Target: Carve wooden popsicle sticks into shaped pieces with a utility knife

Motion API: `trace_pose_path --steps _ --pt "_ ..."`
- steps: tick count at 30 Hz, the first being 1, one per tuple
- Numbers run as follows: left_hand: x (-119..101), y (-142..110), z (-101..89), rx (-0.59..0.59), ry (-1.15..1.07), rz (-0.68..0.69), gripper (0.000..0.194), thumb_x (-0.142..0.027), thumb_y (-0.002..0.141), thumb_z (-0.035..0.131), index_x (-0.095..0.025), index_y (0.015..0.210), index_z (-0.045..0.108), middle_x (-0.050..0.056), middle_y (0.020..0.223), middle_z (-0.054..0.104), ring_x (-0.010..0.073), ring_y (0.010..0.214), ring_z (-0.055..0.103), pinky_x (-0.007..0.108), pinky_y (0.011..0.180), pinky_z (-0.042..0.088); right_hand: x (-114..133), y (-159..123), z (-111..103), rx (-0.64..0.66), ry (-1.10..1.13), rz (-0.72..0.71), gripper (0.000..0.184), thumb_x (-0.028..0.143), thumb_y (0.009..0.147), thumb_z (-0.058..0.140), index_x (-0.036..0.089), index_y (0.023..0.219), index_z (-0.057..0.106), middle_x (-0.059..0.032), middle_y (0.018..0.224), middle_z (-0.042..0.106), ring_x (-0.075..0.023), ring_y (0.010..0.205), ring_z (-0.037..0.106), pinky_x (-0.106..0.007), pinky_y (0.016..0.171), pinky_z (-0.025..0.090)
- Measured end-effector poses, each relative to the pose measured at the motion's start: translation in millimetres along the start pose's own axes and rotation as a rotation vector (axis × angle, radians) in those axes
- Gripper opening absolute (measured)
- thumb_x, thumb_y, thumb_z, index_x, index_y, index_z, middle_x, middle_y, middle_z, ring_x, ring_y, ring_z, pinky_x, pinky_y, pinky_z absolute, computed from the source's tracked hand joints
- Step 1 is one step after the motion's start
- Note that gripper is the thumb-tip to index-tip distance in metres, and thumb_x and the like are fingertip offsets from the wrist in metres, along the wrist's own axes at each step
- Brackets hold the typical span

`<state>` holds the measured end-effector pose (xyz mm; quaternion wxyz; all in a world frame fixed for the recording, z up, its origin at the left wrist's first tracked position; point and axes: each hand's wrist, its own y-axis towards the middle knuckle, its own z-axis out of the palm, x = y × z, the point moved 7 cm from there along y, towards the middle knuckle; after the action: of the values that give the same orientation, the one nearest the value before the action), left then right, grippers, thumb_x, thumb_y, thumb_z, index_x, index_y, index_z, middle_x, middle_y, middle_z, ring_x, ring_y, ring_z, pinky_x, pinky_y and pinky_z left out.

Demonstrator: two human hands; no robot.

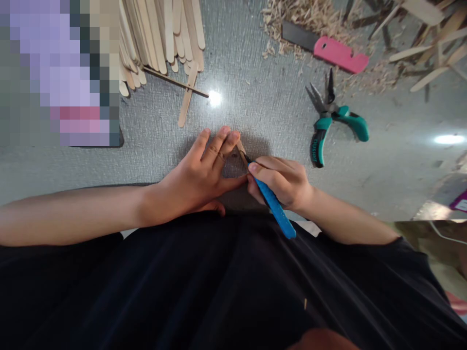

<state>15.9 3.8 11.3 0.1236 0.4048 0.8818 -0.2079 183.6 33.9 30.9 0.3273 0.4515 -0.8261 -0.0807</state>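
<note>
My left hand (204, 172) lies on the grey table, its fingertips pressing down on a small wooden stick (241, 148); only the stick's end shows between the fingers. My right hand (282, 182) is closed round a blue-handled craft knife (273, 206), held like a pen. The knife's tip touches the stick right beside my left fingertips. Both hands sit close to the table's near edge, just in front of my dark shirt.
A stack of flat wooden sticks (160, 34) lies at the back left, with a loose stick (188, 97) and a thin skewer (175, 81). Teal-handled pliers (333, 121) rest at right. A pink-handled blade (328, 48), shavings (310, 17) and offcuts (430, 48) fill the back right.
</note>
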Motion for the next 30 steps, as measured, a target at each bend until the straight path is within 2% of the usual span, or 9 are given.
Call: trace_pose_path --steps 5,11,14,18,21,23,26,28,30 --pt "1.0 -2.7 0.6 -0.035 -0.029 -0.004 0.118 -0.066 0.087 0.094 -0.038 0.183 0.03 0.019 0.197 0.016 0.0626 0.178 0.012 0.089 0.138 0.03 -0.4 -0.8 -0.4 -0.001 0.012 0.022 0.027 0.019 0.102 0.069 0.026 0.128 0.069 -0.0063 0.096 0.086 -0.0226 0.067 0.079 -0.034 0.052 0.06" --pt "1.0 -3.3 -1.3 -0.047 -0.04 0.003 0.123 -0.067 0.086 0.096 -0.036 0.184 0.027 0.022 0.197 0.013 0.0633 0.178 0.013 0.088 0.139 0.028 0.4 -0.7 -0.7 0.017 -0.025 -0.005 0.021 0.019 0.103 0.069 0.024 0.123 0.067 -0.0042 0.091 0.084 -0.0196 0.065 0.078 -0.031 0.051 0.059" --pt "-0.3 -3.4 -0.9 -0.026 0.001 0.015 0.124 -0.072 0.088 0.092 -0.032 0.184 0.025 0.029 0.195 0.015 0.0649 0.177 0.015 0.088 0.137 0.031 -0.1 -0.5 -0.6 0.009 -0.003 -0.006 0.024 0.018 0.103 0.068 0.024 0.126 0.066 -0.0039 0.091 0.083 -0.02 0.065 0.077 -0.031 0.052 0.059" --pt "1.2 -3.9 -0.2 -0.043 0.013 0.015 0.118 -0.069 0.094 0.087 -0.032 0.185 0.022 0.027 0.196 0.013 0.064 0.178 0.016 0.088 0.136 0.03 0.1 -1.3 -0.3 -0.018 0.005 -0.006 0.025 0.018 0.102 0.071 0.024 0.126 0.066 -0.0044 0.091 0.082 -0.0193 0.064 0.075 -0.031 0.051 0.057" --pt "6.9 -4.8 -0.3 -0.067 0.003 0.049 0.112 -0.075 0.094 0.084 -0.029 0.182 0.033 0.028 0.196 0.012 0.064 0.178 0.015 0.086 0.137 0.028 0.6 -2.4 2.2 -0.002 -0.017 -0.001 0.019 0.02 0.104 0.068 0.025 0.123 0.068 -0.0039 0.089 0.082 -0.0188 0.063 0.075 -0.031 0.051 0.057" --pt "12.7 -5.5 -3.4 -0.083 -0.027 0.099 0.099 -0.077 0.096 0.079 -0.027 0.176 0.046 0.025 0.197 0.012 0.0625 0.179 0.015 0.085 0.137 0.025 0.4 -3.0 5.3 0.034 -0.032 0.002 0.013 0.025 0.107 0.065 0.026 0.12 0.07 -0.0033 0.087 0.081 -0.0187 0.063 0.074 -0.032 0.052 0.057" --pt "21.5 -5.7 -9.5 -0.05 -0.066 0.172 0.067 -0.067 0.107 0.069 -0.025 0.16 0.066 0.022 0.197 0.016 0.0552 0.181 0.018 0.083 0.138 0.022 0.9 -3.3 6.2 0.052 -0.014 -0.028 0.012 0.028 0.109 0.062 0.025 0.118 0.071 -0.003 0.086 0.08 -0.0191 0.063 0.073 -0.033 0.055 0.059" --pt "30.0 -4.6 -11.3 -0.002 -0.109 0.14 0.053 -0.061 0.109 0.066 -0.021 0.143 0.076 0.017 0.196 0.024 0.0486 0.183 0.018 0.08 0.141 0.019 1.8 -2.9 3.4 0.027 0.046 -0.06 0.014 0.026 0.108 0.064 0.026 0.12 0.07 -0.0029 0.087 0.08 -0.0194 0.063 0.071 -0.034 0.055 0.057" --pt "35.3 -3.7 -11.6 -0.002 -0.159 0.121 0.043 -0.056 0.111 0.063 -0.02 0.123 0.081 0.014 0.193 0.033 0.0414 0.184 0.022 0.075 0.143 0.019 3.1 -2.6 1.8 0.017 0.103 -0.088 0.018 0.025 0.107 0.067 0.027 0.124 0.069 -0.0024 0.087 0.079 -0.0196 0.062 0.069 -0.034 0.055 0.052"
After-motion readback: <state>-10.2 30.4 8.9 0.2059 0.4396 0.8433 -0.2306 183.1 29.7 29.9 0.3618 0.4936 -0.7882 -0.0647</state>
